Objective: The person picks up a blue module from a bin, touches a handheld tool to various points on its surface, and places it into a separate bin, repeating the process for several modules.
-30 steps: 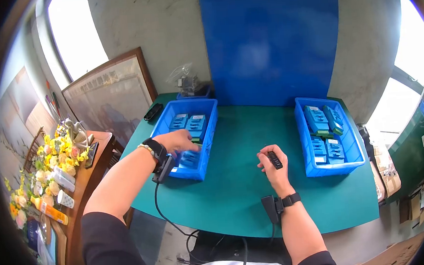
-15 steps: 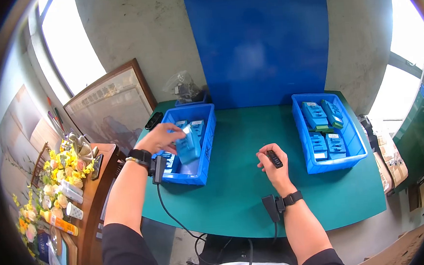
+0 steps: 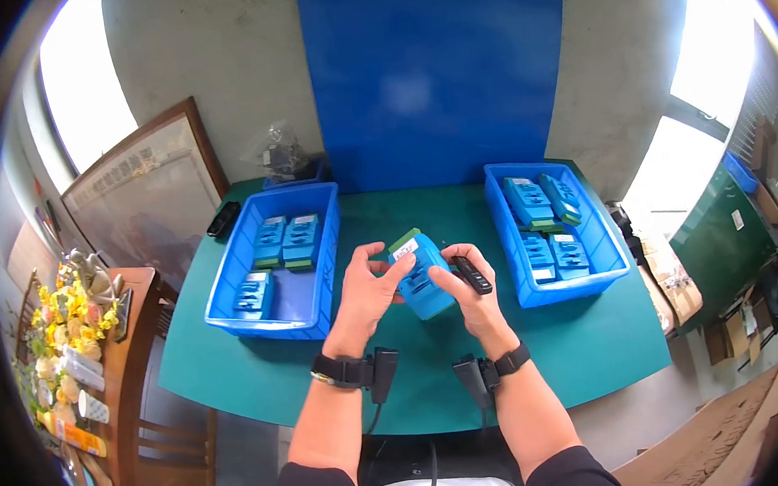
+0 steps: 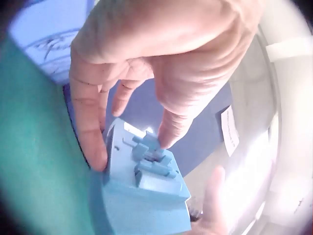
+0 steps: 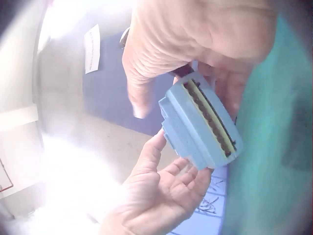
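Over the middle of the table, my left hand [image 3: 369,289] pinches a blue plastic module [image 3: 425,285] between thumb and fingers. The module has a white label, moulded clips and a green strip at its end; the left wrist view shows the clips [image 4: 152,159] close up. My right hand [image 3: 480,304] grips a small black ridged piece [image 3: 471,275], its kind unclear. The right thumb reaches over the module in the head view. In the right wrist view, the module's slotted end [image 5: 208,115] faces the camera, with the left hand [image 5: 166,196] at its far side.
A blue bin [image 3: 320,323] on the left holds three similar modules. Another blue bin [image 3: 607,283] on the right holds several more. Behind the left bin lie a black case [image 3: 224,219] and a plastic bag [image 3: 278,152]. Cables hang from both wrist cameras.
My left hand has lifted a module out of the left bin and carried it right, to the table's middle. The right hand, keeping the black piece, has come up beside it.
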`<action>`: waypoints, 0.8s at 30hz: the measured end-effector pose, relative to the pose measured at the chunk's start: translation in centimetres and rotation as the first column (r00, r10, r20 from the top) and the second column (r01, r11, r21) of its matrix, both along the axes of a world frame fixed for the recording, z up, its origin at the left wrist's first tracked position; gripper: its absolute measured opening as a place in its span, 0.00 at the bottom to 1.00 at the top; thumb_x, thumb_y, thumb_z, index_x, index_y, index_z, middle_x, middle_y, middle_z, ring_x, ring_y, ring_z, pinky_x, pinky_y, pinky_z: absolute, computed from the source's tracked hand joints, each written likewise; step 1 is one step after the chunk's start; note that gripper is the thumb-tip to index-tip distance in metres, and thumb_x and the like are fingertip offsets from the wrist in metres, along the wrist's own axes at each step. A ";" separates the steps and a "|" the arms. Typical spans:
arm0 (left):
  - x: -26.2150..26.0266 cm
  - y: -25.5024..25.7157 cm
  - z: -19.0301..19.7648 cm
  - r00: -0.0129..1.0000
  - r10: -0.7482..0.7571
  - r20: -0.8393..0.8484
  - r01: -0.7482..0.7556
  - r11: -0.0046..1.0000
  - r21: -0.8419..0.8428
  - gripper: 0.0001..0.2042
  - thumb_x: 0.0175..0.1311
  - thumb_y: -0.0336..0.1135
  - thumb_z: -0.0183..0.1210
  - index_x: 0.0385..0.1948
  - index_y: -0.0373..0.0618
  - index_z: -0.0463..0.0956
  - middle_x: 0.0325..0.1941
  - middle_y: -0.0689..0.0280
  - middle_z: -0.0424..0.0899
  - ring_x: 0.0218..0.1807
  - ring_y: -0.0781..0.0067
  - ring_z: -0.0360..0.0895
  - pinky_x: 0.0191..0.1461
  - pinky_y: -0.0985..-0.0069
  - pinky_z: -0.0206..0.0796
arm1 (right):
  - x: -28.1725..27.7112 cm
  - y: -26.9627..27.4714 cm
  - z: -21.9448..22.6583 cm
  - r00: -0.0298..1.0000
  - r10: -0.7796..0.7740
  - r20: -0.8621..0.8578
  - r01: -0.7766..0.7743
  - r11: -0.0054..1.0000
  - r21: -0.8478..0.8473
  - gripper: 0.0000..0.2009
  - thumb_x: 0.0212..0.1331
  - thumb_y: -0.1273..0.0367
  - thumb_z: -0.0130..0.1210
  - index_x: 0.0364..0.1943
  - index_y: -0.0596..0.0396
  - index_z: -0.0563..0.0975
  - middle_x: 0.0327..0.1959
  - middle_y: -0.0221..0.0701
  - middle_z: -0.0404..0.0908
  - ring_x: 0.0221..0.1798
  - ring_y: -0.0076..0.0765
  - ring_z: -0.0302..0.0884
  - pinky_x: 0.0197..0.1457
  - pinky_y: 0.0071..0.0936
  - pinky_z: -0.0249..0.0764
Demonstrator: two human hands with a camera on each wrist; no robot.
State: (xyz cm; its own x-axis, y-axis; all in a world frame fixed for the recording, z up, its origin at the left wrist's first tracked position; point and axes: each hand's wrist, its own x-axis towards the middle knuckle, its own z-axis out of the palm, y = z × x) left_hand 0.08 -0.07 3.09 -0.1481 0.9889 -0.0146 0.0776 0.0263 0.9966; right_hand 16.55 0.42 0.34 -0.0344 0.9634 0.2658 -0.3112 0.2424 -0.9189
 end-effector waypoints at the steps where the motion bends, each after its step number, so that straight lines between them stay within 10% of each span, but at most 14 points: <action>1: 0.5 -0.1 -0.6 0.999 0.014 0.049 -0.013 0.999 -0.033 0.37 0.54 0.46 0.68 0.59 0.30 0.61 0.44 0.56 0.76 0.40 0.69 0.78 0.34 0.76 0.75 | 0.0 0.7 -0.9 0.999 -0.037 -0.017 0.037 0.999 0.002 0.15 0.50 0.67 0.67 0.39 0.56 0.75 0.34 0.23 0.73 0.35 0.18 0.67 0.39 0.17 0.65; 8: 0.1 0.2 -3.7 0.810 -0.238 0.535 0.312 0.949 -0.050 0.29 0.61 0.47 0.61 0.55 0.32 0.66 0.46 0.60 0.78 0.45 0.71 0.79 0.47 0.71 0.73 | -0.8 0.9 -1.8 0.988 -0.138 -0.070 0.133 0.989 -0.069 0.14 0.61 0.63 0.57 0.44 0.58 0.75 0.37 0.30 0.78 0.38 0.22 0.74 0.40 0.21 0.69; 11: -0.8 0.8 -3.8 0.678 -0.108 0.727 0.233 0.970 -0.074 0.23 0.63 0.47 0.60 0.52 0.38 0.70 0.45 0.63 0.80 0.42 0.74 0.80 0.43 0.76 0.74 | -0.9 0.0 -0.3 0.979 -0.199 0.033 0.201 0.978 -0.059 0.21 0.68 0.53 0.44 0.52 0.57 0.71 0.41 0.38 0.80 0.40 0.31 0.80 0.40 0.27 0.75; 17: -3.1 1.4 -4.3 0.346 0.044 0.937 0.188 0.975 -0.115 0.13 0.59 0.37 0.64 0.43 0.45 0.76 0.40 0.66 0.82 0.42 0.71 0.81 0.36 0.77 0.80 | -0.9 -1.9 0.1 0.996 0.048 -0.068 -0.036 0.984 0.174 0.09 0.58 0.72 0.46 0.39 0.62 0.72 0.32 0.36 0.79 0.32 0.27 0.79 0.37 0.23 0.76; 24: -2.6 1.1 -3.8 0.453 0.096 0.886 0.115 0.980 -0.165 0.19 0.56 0.41 0.67 0.47 0.44 0.74 0.41 0.65 0.79 0.39 0.74 0.80 0.34 0.79 0.79 | -2.2 -2.9 0.5 0.987 0.127 0.095 -0.137 0.985 0.106 0.11 0.54 0.69 0.53 0.37 0.63 0.75 0.32 0.39 0.82 0.31 0.26 0.79 0.39 0.20 0.76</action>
